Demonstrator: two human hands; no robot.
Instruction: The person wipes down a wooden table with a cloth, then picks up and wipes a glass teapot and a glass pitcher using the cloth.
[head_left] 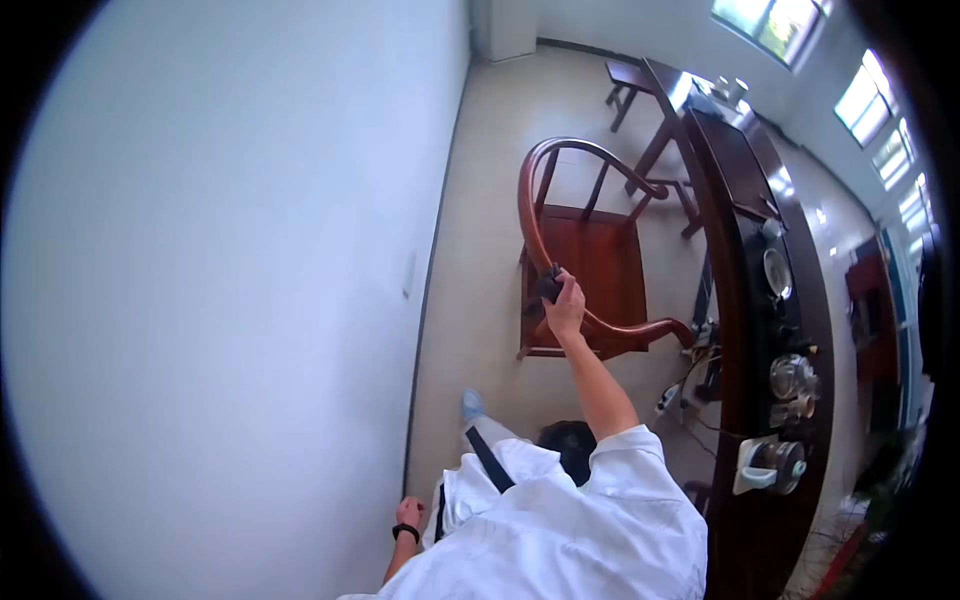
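Note:
My right hand [566,302] reaches forward to a reddish-brown wooden armchair [585,262] with a curved top rail. Its fingers are closed around a small dark bunched thing [549,284], which lies right at the rail; its kind I cannot tell. The chair's flat seat shows below the rail, and one arm end curves toward the long table. Down by my side, close to the white wall, my left hand [410,512] hangs with its fingers curled in and nothing showing in them. A black band circles that wrist.
A white wall [230,300] runs along my left. To the right stands a long dark table [735,330] with a glass kettle [788,466], glass pots [790,376] and a dish [777,274]. Cables [690,385] hang beside it. A wooden stool [627,78] stands at the far end.

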